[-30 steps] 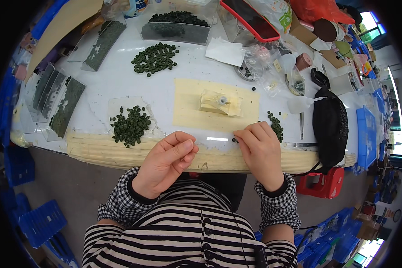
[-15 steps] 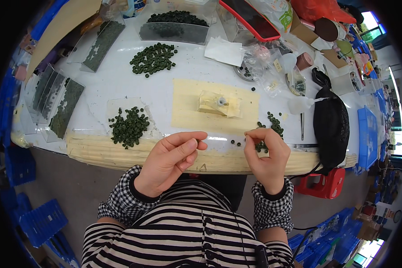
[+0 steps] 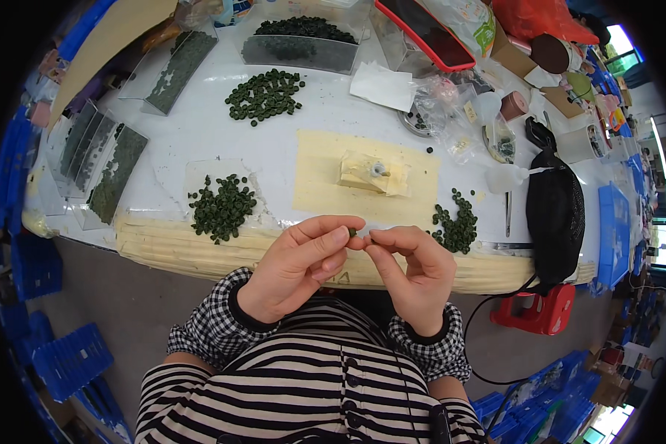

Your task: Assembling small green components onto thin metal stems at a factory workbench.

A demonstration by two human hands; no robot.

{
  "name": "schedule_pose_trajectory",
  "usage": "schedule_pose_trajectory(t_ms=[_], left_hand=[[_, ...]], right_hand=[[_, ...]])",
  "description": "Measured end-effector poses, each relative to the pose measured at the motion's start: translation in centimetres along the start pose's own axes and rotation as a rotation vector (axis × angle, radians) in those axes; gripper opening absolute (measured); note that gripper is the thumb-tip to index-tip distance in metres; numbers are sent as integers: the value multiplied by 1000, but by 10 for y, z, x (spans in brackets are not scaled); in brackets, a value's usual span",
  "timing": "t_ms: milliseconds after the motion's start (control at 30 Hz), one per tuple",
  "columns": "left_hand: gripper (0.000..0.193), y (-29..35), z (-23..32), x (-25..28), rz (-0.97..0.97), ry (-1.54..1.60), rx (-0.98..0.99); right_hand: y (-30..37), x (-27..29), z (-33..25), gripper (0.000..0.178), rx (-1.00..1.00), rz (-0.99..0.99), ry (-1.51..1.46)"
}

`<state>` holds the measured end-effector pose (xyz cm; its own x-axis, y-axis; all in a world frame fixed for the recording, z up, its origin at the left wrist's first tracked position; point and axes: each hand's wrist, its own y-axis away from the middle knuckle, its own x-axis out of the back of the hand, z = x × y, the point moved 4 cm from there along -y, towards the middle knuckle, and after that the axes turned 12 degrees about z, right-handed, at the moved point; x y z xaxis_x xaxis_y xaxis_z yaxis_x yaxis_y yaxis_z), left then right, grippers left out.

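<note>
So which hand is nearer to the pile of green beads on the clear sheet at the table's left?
Left. The left hand is just right of and below that pile of green beads; the right hand sits further right, past the left hand.

A white worktop [image 3: 325,126] fills the upper half of the frame. At its centre lies a yellow mat [image 3: 325,174] with a small pale block [image 3: 374,174] on it. A clear tray [image 3: 300,52] of dark pieces sits at top centre (beside white paper [image 3: 383,85]). A black bag [image 3: 553,214] lies right; blue crates [image 3: 70,359] stand lower left.
</note>
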<state>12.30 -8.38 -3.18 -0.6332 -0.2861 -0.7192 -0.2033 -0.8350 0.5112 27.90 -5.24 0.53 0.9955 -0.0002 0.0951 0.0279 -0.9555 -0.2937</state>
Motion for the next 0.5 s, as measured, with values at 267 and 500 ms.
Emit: schedule_pose_trajectory(t_ms=[267,500], left_hand=[[25,0,-2,2,-45,14,-22],[22,1,-2,6,-43,-46,-75]], right_hand=[[0,0,2,17,48,-79,-5],[4,-1,9,15,-158,-16,-119]])
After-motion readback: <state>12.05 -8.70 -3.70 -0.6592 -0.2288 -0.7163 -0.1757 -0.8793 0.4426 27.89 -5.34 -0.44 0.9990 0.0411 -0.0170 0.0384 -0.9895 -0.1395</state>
